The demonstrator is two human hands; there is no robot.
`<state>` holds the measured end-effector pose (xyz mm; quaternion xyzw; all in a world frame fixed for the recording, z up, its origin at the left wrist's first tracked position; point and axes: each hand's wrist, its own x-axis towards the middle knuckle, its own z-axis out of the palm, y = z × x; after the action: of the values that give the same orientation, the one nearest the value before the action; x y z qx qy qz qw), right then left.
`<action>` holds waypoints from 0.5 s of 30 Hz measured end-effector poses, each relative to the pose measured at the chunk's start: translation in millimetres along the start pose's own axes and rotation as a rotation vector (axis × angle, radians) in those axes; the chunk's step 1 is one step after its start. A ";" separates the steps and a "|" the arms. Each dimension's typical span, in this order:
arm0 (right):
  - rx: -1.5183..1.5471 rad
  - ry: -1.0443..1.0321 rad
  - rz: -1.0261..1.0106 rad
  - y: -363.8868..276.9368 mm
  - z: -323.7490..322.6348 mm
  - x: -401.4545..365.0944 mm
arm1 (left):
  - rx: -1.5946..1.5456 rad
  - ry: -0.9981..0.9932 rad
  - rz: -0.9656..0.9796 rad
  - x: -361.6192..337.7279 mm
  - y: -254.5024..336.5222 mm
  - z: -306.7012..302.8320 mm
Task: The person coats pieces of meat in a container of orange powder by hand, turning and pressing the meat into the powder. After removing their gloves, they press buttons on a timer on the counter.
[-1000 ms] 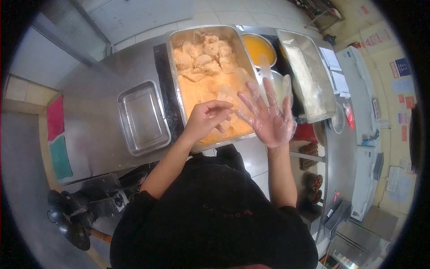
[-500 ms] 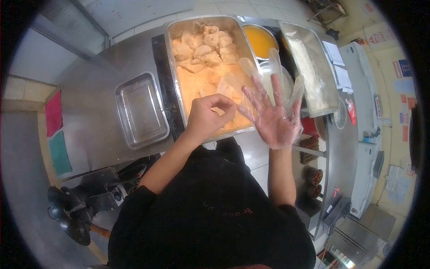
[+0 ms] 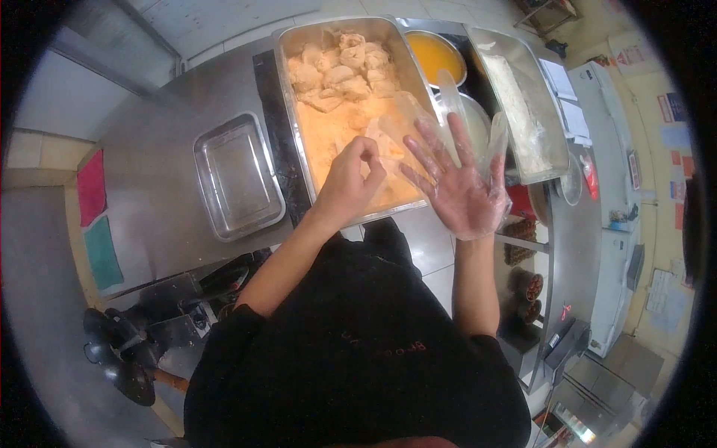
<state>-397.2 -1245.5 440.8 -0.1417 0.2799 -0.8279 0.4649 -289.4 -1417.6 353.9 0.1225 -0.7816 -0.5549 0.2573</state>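
A clear disposable plastic glove [image 3: 499, 145] covers my right hand [image 3: 468, 200], which is held palm up with its fingers spread. The glove's loose fingertips stick out past my own fingers. Bare, my left hand [image 3: 349, 181] has thumb and forefinger pinched together on a stretched edge of the glove's plastic. Both hands are above the near end of a deep metal tray [image 3: 290, 97]. Orange-coloured powder [image 3: 328, 138] fills much of that tray, and pale coated meat pieces [image 3: 340, 75] are heaped at its far end.
A shallow metal pan [image 3: 237, 179] lies on the steel counter at left. Beyond my right hand stand a bowl of yellow-orange liquid [image 3: 433, 58], a bowl of pale liquid [image 3: 474, 123] and a metal tray of white flour [image 3: 515, 112]. A wok [image 3: 127, 384] sits lower left.
My left hand has shifted slightly, its pinch still on the plastic. My right hand has moved a little up and to the right, with the glove's loose fingertips flopping to new positions.
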 end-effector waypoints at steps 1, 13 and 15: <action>0.000 -0.001 0.001 -1.4 -0.6 -1.0 | -0.001 0.011 -0.022 1.4 -1.0 -1.6; -0.013 -0.060 0.005 -6.9 -16.4 -10.7 | -0.821 -0.018 -0.572 8.8 -17.3 -11.2; -0.016 -0.071 0.117 0.5 -18.3 -11.7 | -1.060 0.093 -0.624 12.2 -17.2 0.2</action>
<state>-399.7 -1229.7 426.1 -0.1582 0.2778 -0.7915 0.5209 -301.4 -1429.4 341.2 0.2246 -0.3147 -0.9112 0.1425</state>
